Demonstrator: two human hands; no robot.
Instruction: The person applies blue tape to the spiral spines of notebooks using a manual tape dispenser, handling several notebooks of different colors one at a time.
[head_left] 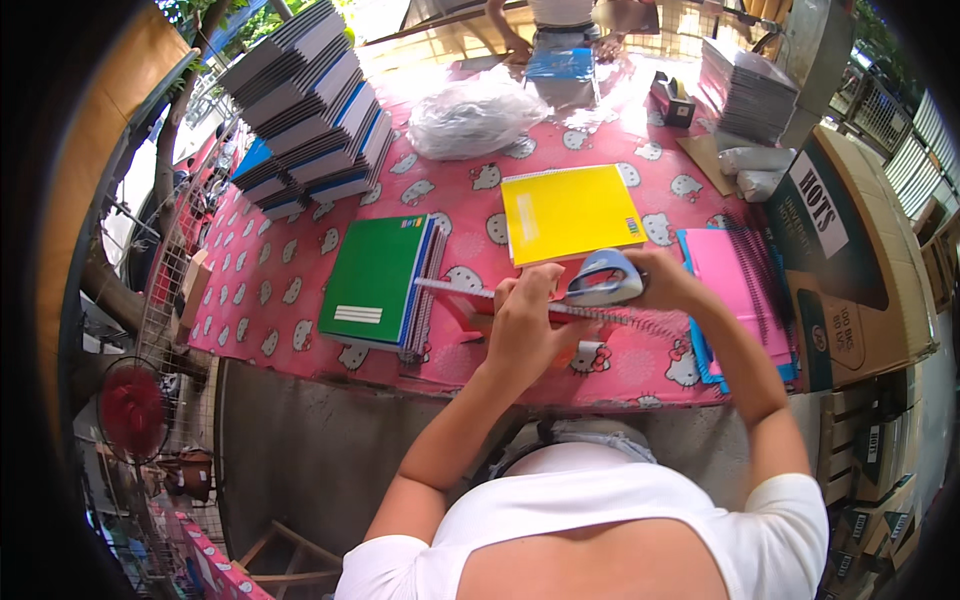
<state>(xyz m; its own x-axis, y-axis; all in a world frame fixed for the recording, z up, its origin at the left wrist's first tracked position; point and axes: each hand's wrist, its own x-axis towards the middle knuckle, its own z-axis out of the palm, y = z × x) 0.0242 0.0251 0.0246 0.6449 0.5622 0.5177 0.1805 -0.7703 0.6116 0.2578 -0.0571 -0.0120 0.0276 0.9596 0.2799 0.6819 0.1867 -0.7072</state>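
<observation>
My left hand (525, 325) grips a red spiral notebook (462, 312), which stands nearly on edge. Its wire coil (640, 324) runs along the upper side and sticks out past the right end. Closed round a blue-and-white looped hand tool (604, 278), my right hand (660, 280) is just above that coil; the tool's exact kind is not clear. Left of my hands is a stack of spiral notebooks (375, 280) with a green one on top. A yellow spiral notebook (572, 212) lies beyond my hands.
Tall notebook stacks (315, 120) rise at the far left. A clear plastic heap (475, 112) and a tape dispenser (672, 100) sit farther back. Pink covers with dark coils (735, 290) lie beside a cardboard box (860, 270) at right. Another person (560, 25) stands across the table.
</observation>
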